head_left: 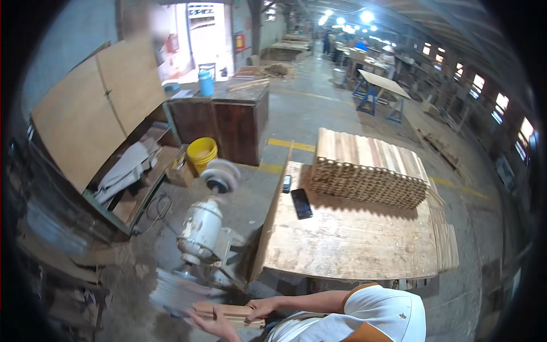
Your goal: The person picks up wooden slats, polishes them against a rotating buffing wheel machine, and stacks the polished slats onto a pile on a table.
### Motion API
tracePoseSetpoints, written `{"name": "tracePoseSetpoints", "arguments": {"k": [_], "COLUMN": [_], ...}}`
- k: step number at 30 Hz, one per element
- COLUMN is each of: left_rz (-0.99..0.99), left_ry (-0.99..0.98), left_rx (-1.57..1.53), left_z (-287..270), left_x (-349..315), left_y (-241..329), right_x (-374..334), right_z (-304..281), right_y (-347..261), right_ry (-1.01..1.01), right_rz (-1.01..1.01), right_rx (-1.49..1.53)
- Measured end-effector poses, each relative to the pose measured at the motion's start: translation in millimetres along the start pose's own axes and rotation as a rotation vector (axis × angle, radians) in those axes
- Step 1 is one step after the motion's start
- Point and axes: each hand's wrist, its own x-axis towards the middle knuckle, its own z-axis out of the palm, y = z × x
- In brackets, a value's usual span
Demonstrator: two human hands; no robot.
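A small bundle of wooden slats (231, 310) lies between my two hands at the bottom centre. My left hand (213, 326) grips it from below, near its left end, with the fingers wrapped round it. Its right end is in my right hand (261, 308), the thumb on top. The left end of the slats meets or nearly meets a pale, blurred sanding wheel (179, 292); whether they touch I cannot tell. This wheel sits on the near end of a grey-white motor (199, 228). A second blurred round wheel (221, 175) is on the motor's far end.
Right of the motor stands a wooden table (347, 242) with a stack of wood strips (370, 174), a black phone (301, 203) and a small dark device (286, 183). A yellow bucket (202, 153), a brown cabinet (228, 128) and a shelf with plywood doors (102, 114) stand beyond, left.
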Motion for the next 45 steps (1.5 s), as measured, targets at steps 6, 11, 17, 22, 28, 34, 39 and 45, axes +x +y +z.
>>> {"name": "tracePoseSetpoints", "arguments": {"k": [6,11,17,22,28,34,39,45], "left_rz": [-0.803,-0.698,0.089,0.518,0.737,0.742,0.723,0.72], "left_ry": [-0.705,-1.176,-1.657,-1.626,-1.429,-1.41,-1.447,-1.421], "left_rx": [-0.561,-0.82,-0.648,-0.202,-0.074,-0.093,-0.091,-0.093], "left_z": [28.7,75.7,148.7,187.5,185.7,182.1,182.4,183.0], "left_x": [-75.6,-174.4,-283.0,-350.8,-382.4,-385.0,-382.4,-384.6], "left_y": [-29.4,116.0,287.9,307.9,287.8,292.8,292.3,288.5], "right_x": [-160.6,-340.2,-518.2,-565.6,-558.8,-534.6,-535.7,-532.4], "right_z": [-37.7,-70.7,-114.2,-126.2,-105.6,-95.3,-96.8,-98.0], "right_y": [24.4,88.8,177.5,225.7,244.5,242.9,242.4,243.6], "right_ry": [0.287,0.552,1.133,1.446,1.639,1.717,1.719,1.749], "right_rz": [0.061,0.023,0.087,-0.155,-0.179,-0.083,-0.048,-0.178], "right_rx": [-0.692,-0.481,-0.825,-1.067,-0.385,-0.133,-0.117,-0.03]}}
